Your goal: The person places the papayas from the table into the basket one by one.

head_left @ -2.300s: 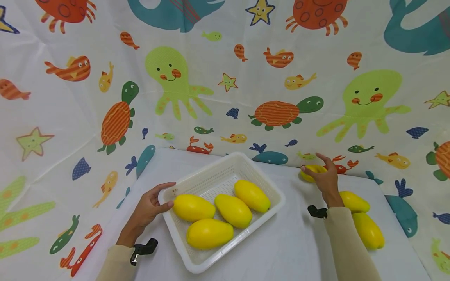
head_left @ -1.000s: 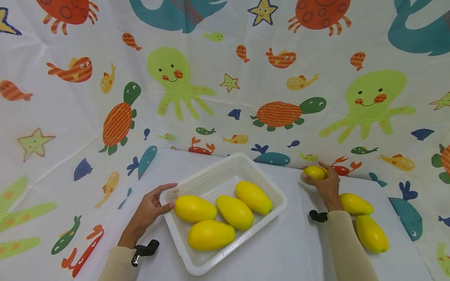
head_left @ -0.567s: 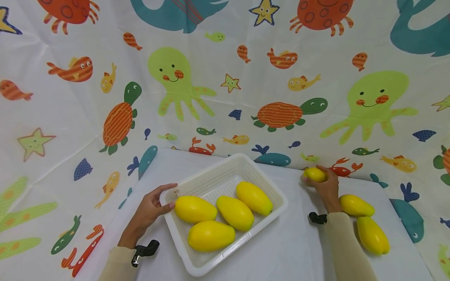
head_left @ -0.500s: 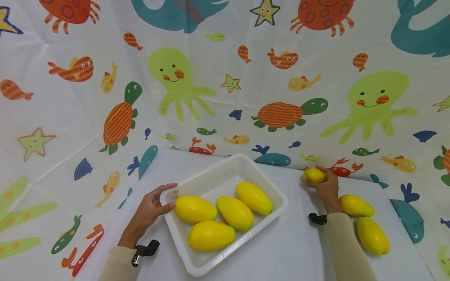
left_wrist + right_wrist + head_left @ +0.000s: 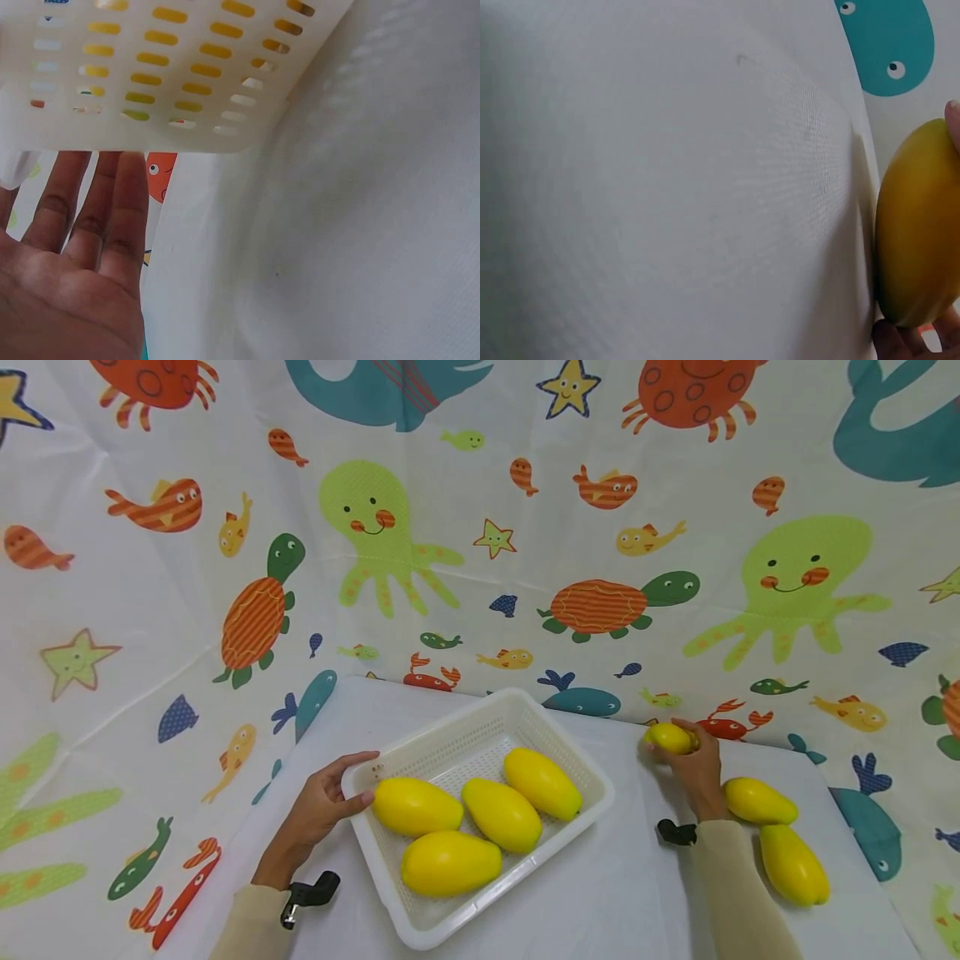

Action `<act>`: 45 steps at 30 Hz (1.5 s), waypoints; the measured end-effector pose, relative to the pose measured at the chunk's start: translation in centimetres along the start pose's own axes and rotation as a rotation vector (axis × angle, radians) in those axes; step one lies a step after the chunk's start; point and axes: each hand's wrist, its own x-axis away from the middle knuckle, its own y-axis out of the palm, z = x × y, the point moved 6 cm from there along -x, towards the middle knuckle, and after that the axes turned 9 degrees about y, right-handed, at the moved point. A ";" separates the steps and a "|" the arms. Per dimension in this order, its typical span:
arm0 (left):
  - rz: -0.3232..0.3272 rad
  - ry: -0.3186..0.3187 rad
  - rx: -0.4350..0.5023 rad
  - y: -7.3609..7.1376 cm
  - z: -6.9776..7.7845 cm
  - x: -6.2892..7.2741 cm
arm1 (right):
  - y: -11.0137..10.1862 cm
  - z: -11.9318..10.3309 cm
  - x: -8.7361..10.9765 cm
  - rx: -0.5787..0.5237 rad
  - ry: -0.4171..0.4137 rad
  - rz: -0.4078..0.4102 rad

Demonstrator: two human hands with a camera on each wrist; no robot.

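Observation:
My left hand (image 5: 322, 802) holds the left corner of a white plastic basket (image 5: 480, 906), thumb at the rim. The left wrist view shows its fingers (image 5: 127, 217) reaching up behind the perforated wall. In the basket lie several yellow papayas (image 5: 450, 863). At the table's back edge my right hand (image 5: 696, 764) grips another papaya (image 5: 670, 739), thumb on the near side and fingers over the far side. In the right wrist view this papaya (image 5: 919, 232) sits close to the white cloth, with fingertips at both ends; most of the hand is out of that frame.
Two more papayas, one behind (image 5: 761, 800) and one nearer (image 5: 793, 864), lie right of my right forearm. A white cloth covers the table (image 5: 592, 893). A curtain printed with sea animals (image 5: 480, 602) rises along the back and left side.
My right hand's fingers have come down from a spread pose and curled round the papaya, which has turned and come slightly toward me. The left hand and basket have stayed put.

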 end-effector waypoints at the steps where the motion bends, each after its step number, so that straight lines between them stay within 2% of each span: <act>1: 0.001 -0.002 -0.004 0.0 0.0 0.0 | 0.0 -1.8 2.3 -0.011 0.005 0.017; 2: 0.000 -0.002 -0.006 0.0 0.0 0.0 | -0.2 -2.4 3.0 -0.013 0.016 0.006; 3: 0.001 -0.004 -0.005 0.0 0.0 0.0 | -0.4 -2.0 2.5 -0.009 0.017 -0.011; 6: 0.002 -0.004 0.000 0.0 0.0 0.0 | -0.2 0.0 -0.2 0.000 0.034 -0.028; 9: 0.003 -0.004 0.003 0.0 0.0 0.0 | 0.0 1.7 -2.7 -0.008 0.003 -0.020; 11: 0.000 -0.003 0.002 0.0 0.1 0.0 | 0.1 1.4 -2.8 -0.007 -0.013 -0.005; 15: -0.003 0.001 0.001 0.0 0.1 -0.1 | 0.4 0.1 -2.0 -0.021 -0.057 0.022; 20: -0.002 -0.004 -0.001 0.0 0.1 -0.1 | 0.5 -1.9 -1.2 -0.061 -0.151 0.023; 32: -0.019 0.029 0.053 0.1 0.1 0.0 | 1.1 -6.8 1.2 -0.134 -0.279 -0.014; 45: -0.010 0.026 0.028 0.1 0.2 0.1 | 1.6 -11.4 3.9 -0.132 -0.423 -0.060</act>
